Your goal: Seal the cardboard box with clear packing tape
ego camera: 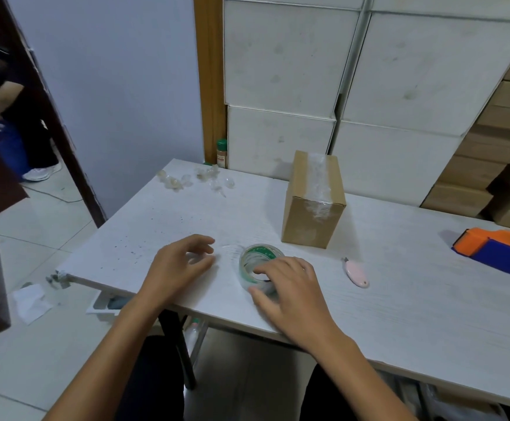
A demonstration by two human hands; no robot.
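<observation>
now tape roll [260, 265] under right hand [290, 287] grip.

A cardboard box [313, 200] stands on the white surface [399, 299], a strip of clear tape running over its top and down the near face. Nearer the front edge, the tape roll [258, 267] lies flat; the right hand [290, 287] rests on it, fingers [266, 268] over the rim. The left hand [181, 265] hovers just beside it, loosely curled and empty. A pink cutter [356, 272] lies right of the roll, an orange-and-blue dispenser [501, 250] farther right. Crumpled tape scraps [193, 179] sit at the far left corner.
</observation>
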